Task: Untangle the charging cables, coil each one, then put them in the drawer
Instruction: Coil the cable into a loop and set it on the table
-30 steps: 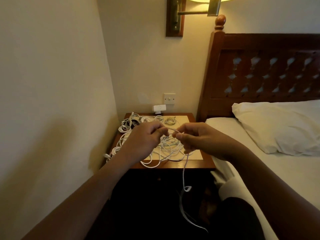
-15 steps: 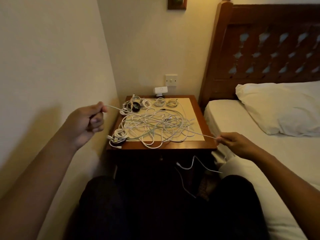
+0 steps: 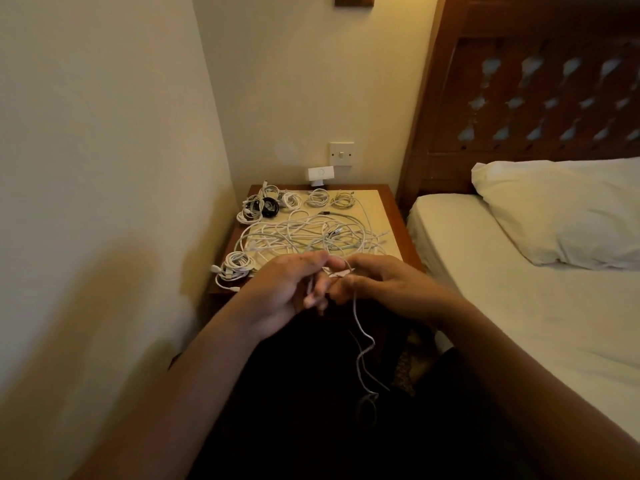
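A tangle of white charging cables [image 3: 311, 237] sprawls over the wooden nightstand [image 3: 398, 237]. Several coiled cables lie along its back edge [image 3: 317, 197] and one coil sits at its front left corner [image 3: 235, 266]. My left hand [image 3: 287, 289] and my right hand [image 3: 384, 285] meet in front of the nightstand, fingertips together. Both pinch one white cable [image 3: 360, 330], whose loose end hangs down from the right hand into the dark below. The drawer is hidden in shadow under the tabletop.
A wall runs close along the left. The bed [image 3: 519, 323] with a white pillow [image 3: 561, 209] and a carved wooden headboard [image 3: 536, 81] lies to the right. A small white device [image 3: 320, 174] and a wall switch [image 3: 341, 154] sit behind the nightstand.
My hands were held wide apart with the cable stretched taut between them; now they have come together in front of the nightstand and the cable hangs slack below.
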{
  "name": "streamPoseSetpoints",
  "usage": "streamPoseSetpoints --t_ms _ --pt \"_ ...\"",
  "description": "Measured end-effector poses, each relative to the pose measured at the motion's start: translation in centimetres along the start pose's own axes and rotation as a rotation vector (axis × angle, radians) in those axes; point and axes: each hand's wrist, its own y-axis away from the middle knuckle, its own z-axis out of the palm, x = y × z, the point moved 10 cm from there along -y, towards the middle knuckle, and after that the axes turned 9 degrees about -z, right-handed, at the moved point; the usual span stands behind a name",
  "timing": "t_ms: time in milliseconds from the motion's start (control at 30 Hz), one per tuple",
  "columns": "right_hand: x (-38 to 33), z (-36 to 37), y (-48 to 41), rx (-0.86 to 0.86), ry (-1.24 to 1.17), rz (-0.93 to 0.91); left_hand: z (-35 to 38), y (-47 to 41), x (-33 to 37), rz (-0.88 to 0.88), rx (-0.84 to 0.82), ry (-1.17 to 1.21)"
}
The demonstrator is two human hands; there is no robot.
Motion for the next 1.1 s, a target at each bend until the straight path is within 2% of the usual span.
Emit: streamPoseSetpoints --t_ms 67,133,200,267,333,400,467,533,667,800,967,1100 --pt "1.2 0.4 -0.1 0.092 -0.167 0.002 -0.7 -0.1 0.6 0.025 -0.019 0.189" --pt "3.9 -0.8 0.5 0.219 -0.182 0.059 -2.3 0.3 1.3 0.075 -0.029 0.349" --pt "5.0 -1.6 1.0 0.285 -0.018 0.078 -3.7 0.7 1.9 0.135 -0.004 0.417" --pt "3.5 0.1 0.7 0.188 0.199 0.016 -4.1 0.4 2.2 0.195 0.034 0.385" --pt "0.5 3.6 0.4 0.024 0.343 -0.079 -4.1 0.0 2.4 0.280 0.145 0.199" --pt "-2.5 5.5 0.3 -0.023 0.373 -0.173 -4.1 0.2 2.9 0.391 0.326 -0.207" --pt "-4.7 4.5 0.2 0.046 0.394 -0.208 -2.8 0.3 2.8 0.434 0.342 -0.592" --pt "-5.5 1.7 0.2 0.172 0.409 -0.192 -2.1 0.1 1.7 0.359 0.253 -0.727" --pt "-4.8 -2.7 0.6 0.356 0.353 -0.202 -1.2 0.6 -0.4 0.146 -0.006 -0.496" --pt "-2.6 -4.1 0.5 0.408 0.185 -0.187 -0.6 1.1 -1.1 0.054 -0.154 -0.334" --pt "0.9 -3.3 0.4 0.387 0.213 -0.117 -1.1 0.7 0.3 0.093 -0.221 0.147" --pt "3.5 -1.0 1.1 0.388 0.281 -0.052 -2.9 -0.4 2.3 0.181 -0.126 0.426"
